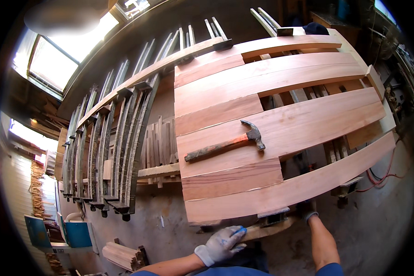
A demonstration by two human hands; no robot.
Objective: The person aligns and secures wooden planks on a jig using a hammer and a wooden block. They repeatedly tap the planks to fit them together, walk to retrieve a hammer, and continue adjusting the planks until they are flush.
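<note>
My left hand (221,244), in a grey glove with blue on the fingers, is closed around the left end of a wooden rail (269,231) below the panel's near edge. My right hand (309,212), also gloved, reaches to that edge farther right; its fingers are in shadow and hidden. Before me lies a panel of pale reddish boards (244,200), long and short ones side by side with open gaps between them. A claw hammer (225,146) with a worn orange handle rests on the boards, its head toward the right. A metal clamp (273,218) sits under the near board.
Many bar clamps (124,152) hang in a row along a wooden beam (142,73) on the left. Wood strips (122,255) are stacked on the floor lower left. A red hose (382,181) lies right of the panel. A dark blue cap (315,29) sits at the far corner.
</note>
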